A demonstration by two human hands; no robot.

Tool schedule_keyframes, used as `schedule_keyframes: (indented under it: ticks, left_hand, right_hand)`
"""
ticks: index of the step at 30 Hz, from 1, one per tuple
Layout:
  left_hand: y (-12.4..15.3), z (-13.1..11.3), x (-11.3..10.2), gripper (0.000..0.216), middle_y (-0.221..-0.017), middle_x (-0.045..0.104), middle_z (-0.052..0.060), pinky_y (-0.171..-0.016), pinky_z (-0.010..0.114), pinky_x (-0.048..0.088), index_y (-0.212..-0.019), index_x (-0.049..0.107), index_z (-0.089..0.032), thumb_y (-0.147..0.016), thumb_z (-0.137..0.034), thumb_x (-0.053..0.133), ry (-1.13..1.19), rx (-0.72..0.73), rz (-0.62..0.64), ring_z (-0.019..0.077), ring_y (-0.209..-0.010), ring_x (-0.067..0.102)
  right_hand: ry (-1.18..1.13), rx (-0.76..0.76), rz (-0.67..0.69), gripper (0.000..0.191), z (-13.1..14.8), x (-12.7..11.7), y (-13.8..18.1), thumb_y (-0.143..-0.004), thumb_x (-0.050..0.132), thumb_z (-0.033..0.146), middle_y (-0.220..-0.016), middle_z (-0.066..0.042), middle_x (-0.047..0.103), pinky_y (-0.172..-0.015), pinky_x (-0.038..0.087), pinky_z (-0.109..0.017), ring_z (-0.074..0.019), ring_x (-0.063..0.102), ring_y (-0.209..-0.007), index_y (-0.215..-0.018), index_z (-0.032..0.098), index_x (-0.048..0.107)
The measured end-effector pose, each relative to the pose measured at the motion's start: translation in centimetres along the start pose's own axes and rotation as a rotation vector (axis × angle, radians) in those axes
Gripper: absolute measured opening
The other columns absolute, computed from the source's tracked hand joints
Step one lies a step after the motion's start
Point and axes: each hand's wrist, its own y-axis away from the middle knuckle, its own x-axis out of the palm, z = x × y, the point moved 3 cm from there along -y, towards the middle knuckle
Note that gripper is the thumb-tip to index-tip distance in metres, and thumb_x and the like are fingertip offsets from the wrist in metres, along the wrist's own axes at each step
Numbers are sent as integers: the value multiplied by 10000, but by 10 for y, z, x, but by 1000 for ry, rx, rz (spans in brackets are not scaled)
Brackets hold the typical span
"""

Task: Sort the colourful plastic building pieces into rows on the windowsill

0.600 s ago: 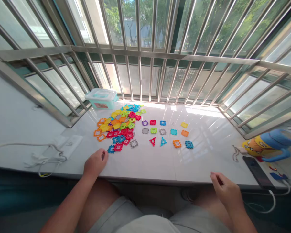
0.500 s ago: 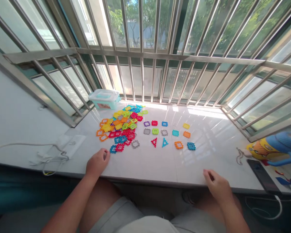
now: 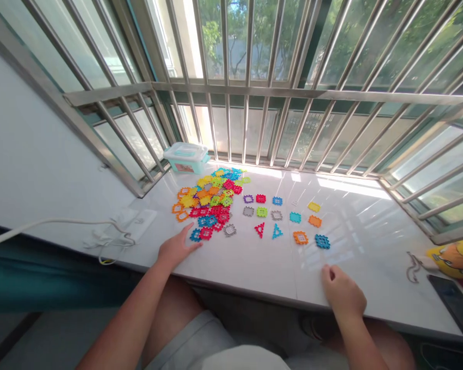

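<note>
A heap of colourful plastic building tiles (image 3: 208, 203) lies on the white window ledge (image 3: 250, 262). To its right, single tiles are laid out in rows, among them a red triangle (image 3: 260, 229), a blue triangle (image 3: 277, 232), an orange square (image 3: 300, 237) and a blue square (image 3: 322, 241). My left hand (image 3: 176, 248) lies flat on the ledge with fingers stretched out, its tips just short of a blue tile (image 3: 195, 235) at the heap's near edge. My right hand (image 3: 341, 290) rests near the front edge with fingers curled; nothing shows in it.
A teal lidded box (image 3: 185, 156) stands behind the heap against the window bars (image 3: 247, 92). A white power strip with cables (image 3: 133, 228) lies at the left. At the far right are a phone (image 3: 453, 303), a yellow and blue toy (image 3: 457, 257) and a cord (image 3: 412, 264).
My left hand has opened from a loose curl and reached forward to the heap's near edge. My right hand moved a little onto the ledge. The view has swung left.
</note>
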Motion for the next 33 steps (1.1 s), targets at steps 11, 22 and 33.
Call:
schedule_keyframes:
  ticks: [11,22,33]
  left_hand:
    - [7,6,11,677,-842,685,-6,-599,264,340,-1302,621,-297,-802,-752,636,150,1,-141,213,-783,675]
    - [23,20,10,677,-908,721,15,-647,277,468,-1264,560,-250,-799,-731,661,438,-117,-303,210,-778,693]
    - [62,-100,47,650,-868,697,3,-723,284,480,-1334,586,-307,-816,-681,707,397,269,-32,195,-775,689]
  right_hand:
    - [-21,-43,-95,546,-1,0,3,-1036,285,565,-926,-115,742,-585,358,-294,-245,647,-705,-934,267,731]
    - [-34,-42,-113,544,-3,4,2,-1044,294,559,-913,-110,739,-580,340,-293,-241,649,-706,-951,248,730]
    - [-43,-49,-111,531,-3,3,3,-1039,297,556,-922,-109,741,-575,344,-290,-235,641,-687,-941,261,728]
